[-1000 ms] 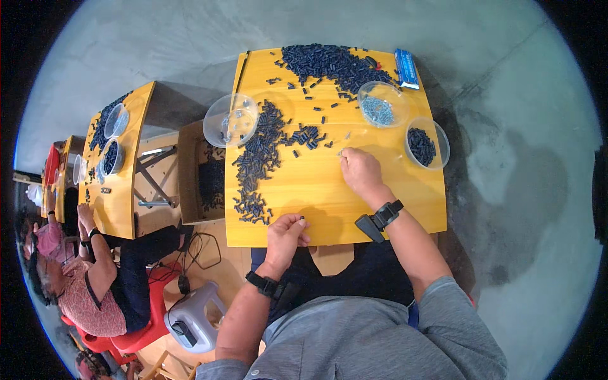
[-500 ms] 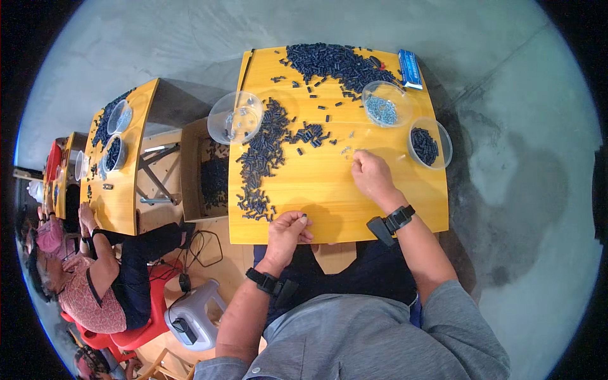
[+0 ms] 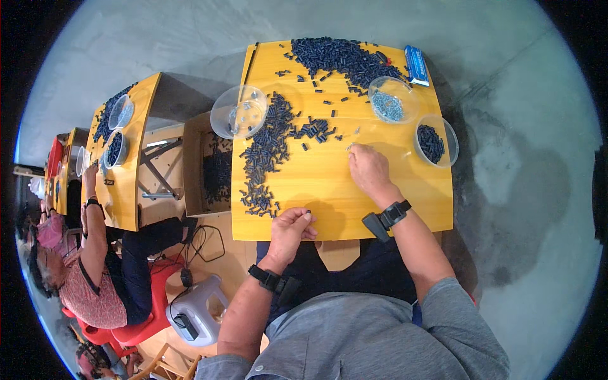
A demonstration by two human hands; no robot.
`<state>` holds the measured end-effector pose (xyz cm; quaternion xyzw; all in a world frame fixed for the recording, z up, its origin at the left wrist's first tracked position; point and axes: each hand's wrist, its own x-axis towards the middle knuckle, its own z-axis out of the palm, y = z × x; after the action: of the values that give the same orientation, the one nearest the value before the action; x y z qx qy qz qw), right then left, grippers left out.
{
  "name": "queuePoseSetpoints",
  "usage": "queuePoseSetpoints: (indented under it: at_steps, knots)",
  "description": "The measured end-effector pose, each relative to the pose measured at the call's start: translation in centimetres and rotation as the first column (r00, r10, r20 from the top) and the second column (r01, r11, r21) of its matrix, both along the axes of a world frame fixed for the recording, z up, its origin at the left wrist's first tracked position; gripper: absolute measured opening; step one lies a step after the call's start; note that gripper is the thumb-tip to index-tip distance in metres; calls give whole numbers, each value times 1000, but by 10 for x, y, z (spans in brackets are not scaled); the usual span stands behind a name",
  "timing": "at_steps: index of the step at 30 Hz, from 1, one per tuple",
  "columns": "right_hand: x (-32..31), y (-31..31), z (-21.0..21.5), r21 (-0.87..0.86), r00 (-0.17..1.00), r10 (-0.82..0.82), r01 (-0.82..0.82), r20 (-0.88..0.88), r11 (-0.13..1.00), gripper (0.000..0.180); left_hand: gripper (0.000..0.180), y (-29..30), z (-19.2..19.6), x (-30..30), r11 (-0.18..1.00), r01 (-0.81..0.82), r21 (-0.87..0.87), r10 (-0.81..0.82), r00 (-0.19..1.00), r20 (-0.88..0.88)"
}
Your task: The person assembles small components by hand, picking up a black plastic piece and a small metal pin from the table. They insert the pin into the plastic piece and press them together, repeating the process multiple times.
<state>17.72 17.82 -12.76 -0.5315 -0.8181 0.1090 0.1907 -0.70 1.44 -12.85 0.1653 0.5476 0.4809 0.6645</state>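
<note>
My left hand (image 3: 292,229) is closed at the table's near edge, with a small black cylindrical piece (image 3: 308,213) pinched between thumb and forefinger. Farther in, my right hand (image 3: 369,168) is down at the tabletop, fingers drawn together. What its fingertips hold, if anything, is too small to make out. Just beyond them lie a few tiny silvery pieces (image 3: 356,130), which look like screws. A long heap of black cylindrical pieces (image 3: 266,149) runs along the left side of the yellow wooden table (image 3: 380,218). A small cluster of the same pieces (image 3: 315,130) lies between heap and right hand.
A clear bowl (image 3: 221,114) with a few small pieces overhangs the left edge. On the right stand a bowl of bluish-silver small parts (image 3: 399,85) and a bowl of black pieces (image 3: 451,142). A bigger black heap (image 3: 335,60), a blue box (image 3: 416,65) and a neighbouring person (image 3: 95,278) are farther off.
My right hand has shifted slightly left and nearer, with its fingertips down by the tiny silvery pieces. The left hand keeps its pinch. The neighbouring person's arm has reached forward.
</note>
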Motion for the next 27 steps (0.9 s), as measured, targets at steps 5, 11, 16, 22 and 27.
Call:
queuePoseSetpoints:
  at_steps: [5,11,16,22,27]
  knots:
    - [12,-12,9,-480,766,-232,-111,-599,870,9,11,1,2,0,1000,4,-1,-4,1000,-4]
    - [8,-34,32,-578,267,-524,-519,-809,629,8,10,0,4,3,999,-44,21,43,999,13]
    - [8,-49,53,-556,166,-596,-613,-785,562,9,9,-2,18,14,998,-41,54,45,996,-82]
    - [10,-65,76,-515,242,-475,-600,-846,612,10,9,2,60,20,978,-39,207,54,996,-67]
    - [8,-79,101,-476,399,-285,-550,-872,687,9,10,0,81,22,940,13,341,11,998,-67]
